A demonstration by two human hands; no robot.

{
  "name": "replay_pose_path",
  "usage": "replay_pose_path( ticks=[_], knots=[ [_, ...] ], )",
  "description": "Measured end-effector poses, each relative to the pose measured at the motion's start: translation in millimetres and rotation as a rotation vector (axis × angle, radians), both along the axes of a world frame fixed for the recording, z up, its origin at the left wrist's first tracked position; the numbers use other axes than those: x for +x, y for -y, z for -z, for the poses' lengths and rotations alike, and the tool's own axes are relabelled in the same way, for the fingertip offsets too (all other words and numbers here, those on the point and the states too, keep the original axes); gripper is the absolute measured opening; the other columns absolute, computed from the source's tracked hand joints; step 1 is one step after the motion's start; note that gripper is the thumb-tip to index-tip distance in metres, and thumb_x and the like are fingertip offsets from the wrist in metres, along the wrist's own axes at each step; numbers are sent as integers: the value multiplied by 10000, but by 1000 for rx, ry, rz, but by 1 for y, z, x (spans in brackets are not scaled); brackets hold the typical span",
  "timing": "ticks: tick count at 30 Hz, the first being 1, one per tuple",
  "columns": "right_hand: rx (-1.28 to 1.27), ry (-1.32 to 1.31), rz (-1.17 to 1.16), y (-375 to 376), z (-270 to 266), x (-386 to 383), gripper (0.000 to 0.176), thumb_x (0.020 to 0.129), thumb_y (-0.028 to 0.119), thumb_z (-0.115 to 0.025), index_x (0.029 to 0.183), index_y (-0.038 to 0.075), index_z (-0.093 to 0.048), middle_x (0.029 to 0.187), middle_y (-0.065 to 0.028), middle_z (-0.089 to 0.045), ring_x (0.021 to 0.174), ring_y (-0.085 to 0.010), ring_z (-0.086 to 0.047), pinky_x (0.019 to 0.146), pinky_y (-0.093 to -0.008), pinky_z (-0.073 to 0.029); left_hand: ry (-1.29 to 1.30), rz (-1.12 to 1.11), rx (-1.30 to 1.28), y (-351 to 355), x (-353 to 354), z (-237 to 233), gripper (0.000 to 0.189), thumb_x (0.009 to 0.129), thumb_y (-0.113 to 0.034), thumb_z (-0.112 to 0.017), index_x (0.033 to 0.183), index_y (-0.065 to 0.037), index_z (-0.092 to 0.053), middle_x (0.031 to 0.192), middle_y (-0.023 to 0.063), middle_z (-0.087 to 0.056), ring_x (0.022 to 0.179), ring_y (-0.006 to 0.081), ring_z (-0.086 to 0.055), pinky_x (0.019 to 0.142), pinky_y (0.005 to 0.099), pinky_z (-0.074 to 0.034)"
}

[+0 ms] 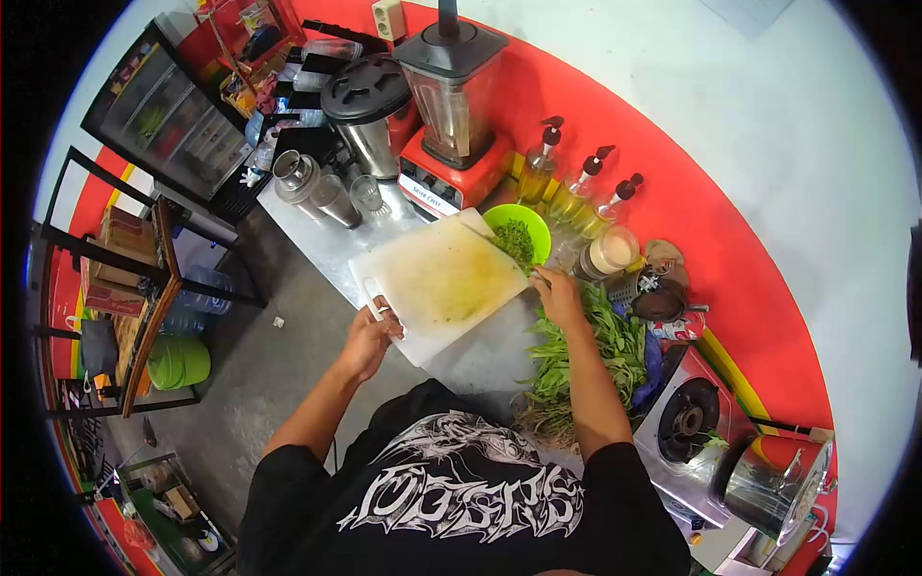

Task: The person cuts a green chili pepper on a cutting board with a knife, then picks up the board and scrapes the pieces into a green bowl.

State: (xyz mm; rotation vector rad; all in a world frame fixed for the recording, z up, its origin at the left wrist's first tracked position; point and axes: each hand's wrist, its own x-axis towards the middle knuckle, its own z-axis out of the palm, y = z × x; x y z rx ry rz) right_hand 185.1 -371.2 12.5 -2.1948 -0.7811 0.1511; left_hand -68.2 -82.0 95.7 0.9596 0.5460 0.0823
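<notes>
A white cutting board point(437, 278) with yellow-green stains is tilted over the metal counter, its far corner at a bright green bowl point(540, 230). Chopped greens point(514, 240) lie in the bowl. My left hand point(373, 338) grips the board by its handle slot at the near left. At the board's right corner, my right hand point(557, 293) is closed on a thin handle, seemingly of a knife whose blade lies along the board's far right edge. A heap of leafy greens with roots point(615, 350) rests beside and under my right forearm.
Behind the board stand a red blender point(459, 158), a steel blender jar point(370, 110) and glasses point(365, 194). Oil bottles point(576, 190) line the red wall. At right is a gas stove point(691, 422) with a steel pot point(773, 485). A steel shaker point(296, 175) stands at the left.
</notes>
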Motion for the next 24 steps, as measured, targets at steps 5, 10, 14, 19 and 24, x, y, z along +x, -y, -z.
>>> replay_pose_path(
  ticks=[5, 10, 14, 19, 24],
  knots=[
    [-65, 46, 99, 2, -13, -2, 316, 945, 163, -665, 1179, -47, -689, 1065, -251, -701, 972, -409, -673, 859, -446, -514, -83, 24, 39, 3, 5, -1, 313, 816, 39, -634, 1077, -110, -546, 878, -13, -602, 778, 121, -613, 712, 271, -465],
    [23, -70, 83, 10, -30, -26, 337, 947, 208, -675, 1187, -27, -703, 1047, -245, -702, 932, -407, -664, 848, -456, -512, -111, 35, 44, 4, 5, 1, 340, 816, 34, -638, 1098, -132, -544, 895, -7, -634, 766, 108, -621, 669, 263, -456],
    [-20, -71, -3, 11, -34, -31, 345, 951, 204, -674, 1205, -28, -697, 1027, -248, -703, 921, -405, -668, 832, -457, -516, -111, 5, 32, 9, 6, 1, 335, 809, 41, -634, 1079, -135, -543, 896, -16, -622, 756, 103, -616, 644, 259, -444],
    [-19, -40, 74, 12, -9, -11, 337, 940, 220, -691, 1161, -33, -707, 1031, -263, -702, 916, -424, -679, 795, -465, -520, -33, -34, 5, 8, 0, -2, 307, 803, 40, -616, 1055, -122, -545, 881, -15, -614, 724, 97, -605, 571, 224, -406],
    [-32, -193, 206, 5, -37, -14, 307, 958, 253, -674, 1072, -29, -711, 896, -230, -708, 836, -389, -694, 733, -461, -510, -67, -59, 120, 1, -8, 4, 189, 883, -36, -568, 1058, -102, -543, 838, 0, -617, 680, 90, -592, 495, 214, -360]
  ],
)
